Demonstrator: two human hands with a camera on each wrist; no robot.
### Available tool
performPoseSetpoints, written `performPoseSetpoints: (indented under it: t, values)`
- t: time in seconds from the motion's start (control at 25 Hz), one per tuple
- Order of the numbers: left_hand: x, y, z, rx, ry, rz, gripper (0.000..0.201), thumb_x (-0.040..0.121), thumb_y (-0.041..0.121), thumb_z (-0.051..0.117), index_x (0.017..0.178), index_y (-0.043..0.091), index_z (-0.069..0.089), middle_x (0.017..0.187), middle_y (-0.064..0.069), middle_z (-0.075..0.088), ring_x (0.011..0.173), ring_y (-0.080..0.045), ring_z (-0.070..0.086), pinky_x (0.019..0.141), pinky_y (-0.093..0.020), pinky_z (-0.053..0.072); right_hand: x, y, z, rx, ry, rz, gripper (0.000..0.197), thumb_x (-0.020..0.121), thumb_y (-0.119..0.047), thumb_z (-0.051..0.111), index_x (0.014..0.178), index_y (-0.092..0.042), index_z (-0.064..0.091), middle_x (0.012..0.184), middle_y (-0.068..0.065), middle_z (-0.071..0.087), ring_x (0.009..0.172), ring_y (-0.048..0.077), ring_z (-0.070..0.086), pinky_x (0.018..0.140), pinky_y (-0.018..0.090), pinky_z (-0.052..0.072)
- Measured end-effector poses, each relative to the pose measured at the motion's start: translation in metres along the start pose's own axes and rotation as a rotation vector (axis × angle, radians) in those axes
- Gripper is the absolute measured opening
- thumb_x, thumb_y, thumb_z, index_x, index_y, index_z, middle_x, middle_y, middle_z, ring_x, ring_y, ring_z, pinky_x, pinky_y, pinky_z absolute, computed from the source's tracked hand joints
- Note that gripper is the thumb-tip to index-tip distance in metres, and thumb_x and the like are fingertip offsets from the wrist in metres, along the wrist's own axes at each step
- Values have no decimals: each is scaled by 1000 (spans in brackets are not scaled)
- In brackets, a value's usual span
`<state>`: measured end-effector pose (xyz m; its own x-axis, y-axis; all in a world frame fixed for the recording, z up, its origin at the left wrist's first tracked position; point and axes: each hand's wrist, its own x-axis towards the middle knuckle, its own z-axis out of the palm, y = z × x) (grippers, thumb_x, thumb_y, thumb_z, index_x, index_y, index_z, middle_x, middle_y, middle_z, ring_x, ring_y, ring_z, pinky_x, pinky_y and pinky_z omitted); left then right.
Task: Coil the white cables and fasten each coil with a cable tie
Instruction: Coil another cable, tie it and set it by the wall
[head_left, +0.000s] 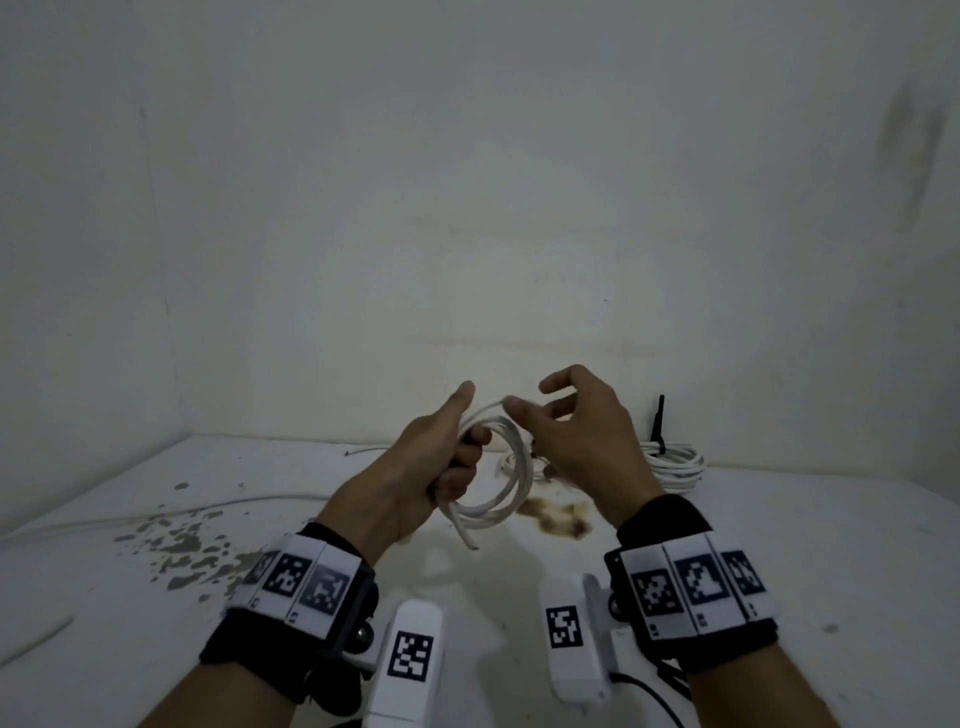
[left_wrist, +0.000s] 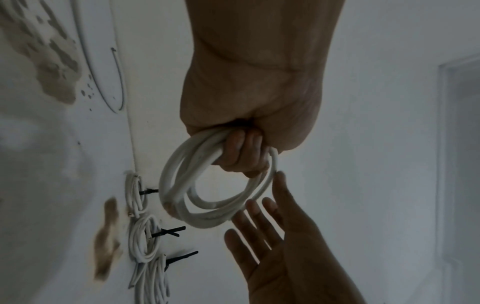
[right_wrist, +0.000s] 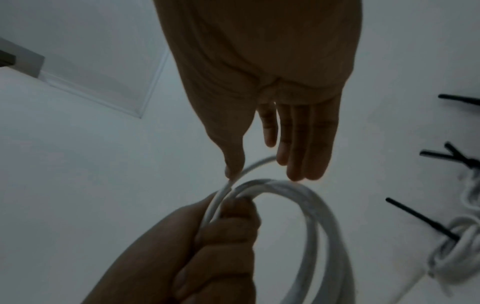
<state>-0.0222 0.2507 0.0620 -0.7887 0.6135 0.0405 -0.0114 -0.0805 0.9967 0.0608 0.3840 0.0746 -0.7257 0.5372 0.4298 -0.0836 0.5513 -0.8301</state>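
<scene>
Coiling step: left hand (head_left: 415, 467) grips white cable coil (head_left: 498, 483); right hand (head_left: 576, 431) released, fingers straight. Next, probably: cable tie.

White cable (head_left: 511, 470) gripped in the left hand (head_left: 426, 467): smooth plastic sheath, slight sheen. Finished coils (left_wrist: 141, 238) beyond the right hand (head_left: 576, 441): same smooth plastic, bound by matt black plastic ties (left_wrist: 168, 232). Table (head_left: 779, 545) under both hands: matt white, paint flaked and brown-stained. Wrist bands (head_left: 691, 644): black cloth.
</scene>
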Motion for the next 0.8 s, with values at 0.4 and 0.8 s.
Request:
performPoseSetpoints:
  t: [0.4, 0.8]
  values:
    - [10, -5, -9, -96, 215, 29, 49, 102, 44, 31, 62, 18, 44, 50, 5, 25, 39, -11, 19, 39, -20, 18, -4, -11, -14, 220, -382, 0, 11, 80, -9, 81, 83, -1, 75, 68, 9, 70, 60, 14, 62, 58, 28, 56]
    - [4, 4, -5, -228, 6, -38, 47, 100, 43, 38, 60, 19, 39, 45, 6, 20, 32, -7, 16, 34, -15, 13, -6, 10, 23, -161, 24, -306, 32, 78, -8, 74, 84, -17, 44, 71, 4, 58, 57, 22, 55, 52, 39, 49]
